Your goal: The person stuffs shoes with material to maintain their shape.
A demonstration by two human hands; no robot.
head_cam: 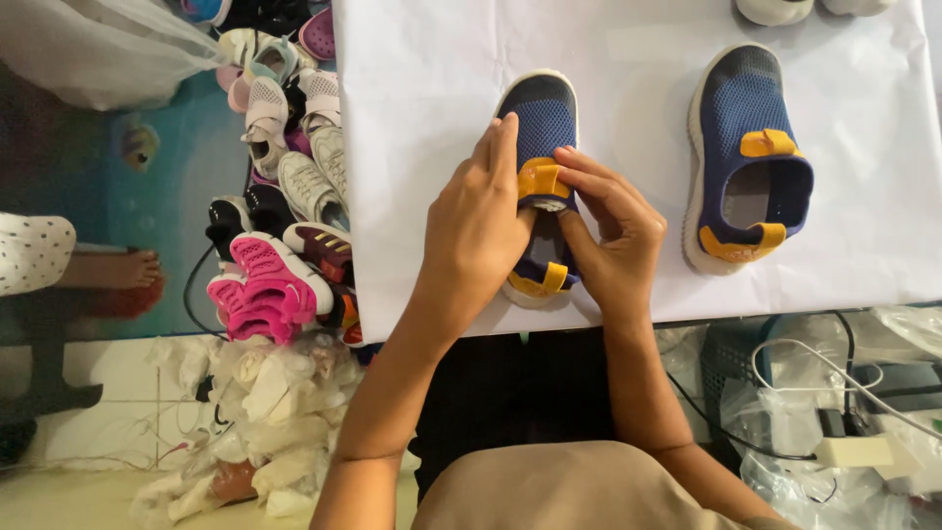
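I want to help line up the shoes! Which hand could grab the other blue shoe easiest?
Probably the right hand. It sits on the side nearer the other blue shoe, with bare white table between them. The left hand lies across the near shoe and would have to cross over.

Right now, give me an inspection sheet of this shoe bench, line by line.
Surface: white paper-covered table, flat, reaching the near edge.
Job's things: small navy knit slip-on shoe with orange tabs lies under both hands; its matching second shoe lies apart to the right, untouched.
Clutter: two pale shoe toes at the far edge.
Grippers: left hand covers the shoe's side; right hand pinches the orange tongue tab.
Cables: white cable and adapter under the table at right; black cable on the floor at left.
Surroundings: heap of mixed shoes, pink sandals, stuffed clear plastic bags, another person's bare foot.
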